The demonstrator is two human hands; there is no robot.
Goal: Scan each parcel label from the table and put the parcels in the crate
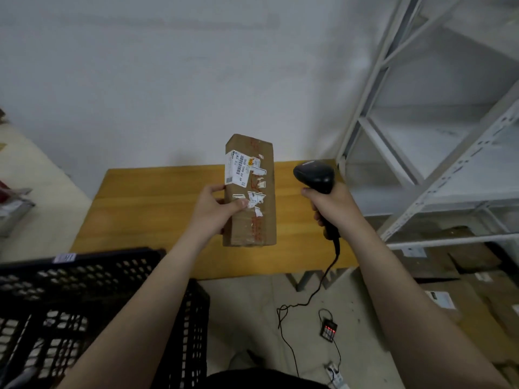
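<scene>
A wooden table point(146, 203) meets a white wall point(168, 80), with grey shelving point(421, 136) to the right and a black crate point(84, 276) to the left. The left hand point(216, 211) grips the parcel point(252, 169) above the table, fingers curled round it. The right hand point(331, 206) curls round the scanner point(314, 172).

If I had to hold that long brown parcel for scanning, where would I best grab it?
Probably round its middle, from the left edge, as the left hand does. The parcel is narrow enough for a thumb on the front and fingers behind, and the white label sits near the top, so this grip leaves it bare for the scanner in the right hand.
</scene>
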